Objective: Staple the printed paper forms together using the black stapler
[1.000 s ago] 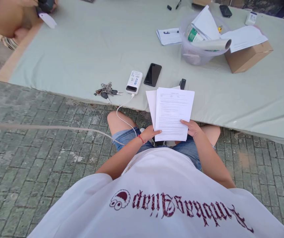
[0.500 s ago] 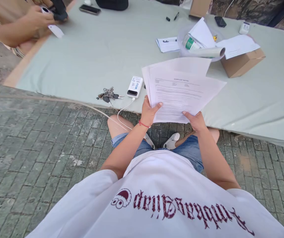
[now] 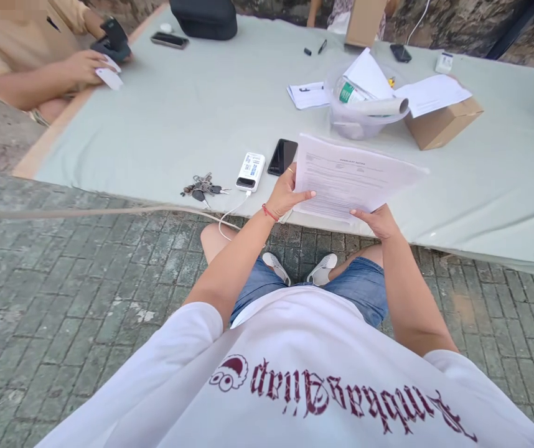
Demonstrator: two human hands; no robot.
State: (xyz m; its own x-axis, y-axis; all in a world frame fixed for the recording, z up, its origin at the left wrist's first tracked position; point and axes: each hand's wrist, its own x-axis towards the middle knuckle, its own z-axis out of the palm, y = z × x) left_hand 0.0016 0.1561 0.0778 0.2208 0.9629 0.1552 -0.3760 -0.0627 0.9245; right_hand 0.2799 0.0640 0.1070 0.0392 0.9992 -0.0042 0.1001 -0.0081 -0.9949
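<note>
A stack of printed white papers (image 3: 353, 176) is held flat over the near edge of the grey-green table (image 3: 192, 106). My left hand (image 3: 285, 194) grips the stack's left edge, thumb on top. My right hand (image 3: 379, 220) holds its near right corner. Just left of my left hand a black phone (image 3: 282, 157) lies face up, beside a white power bank (image 3: 251, 171) with a white cable running off the table edge. A bunch of keys (image 3: 201, 185) lies further left.
A clear plastic tub (image 3: 355, 115) with paper rolls and a cardboard box (image 3: 442, 121) under loose sheets stand behind the papers. A person at the far left holds a black device (image 3: 111, 38). A black bag (image 3: 204, 17), phones and pens lie at the back.
The papers rose from my lap to above the table edge, fanned out briefly, and are squared into one stack now. The view tilted up, showing more of the table's far side.
</note>
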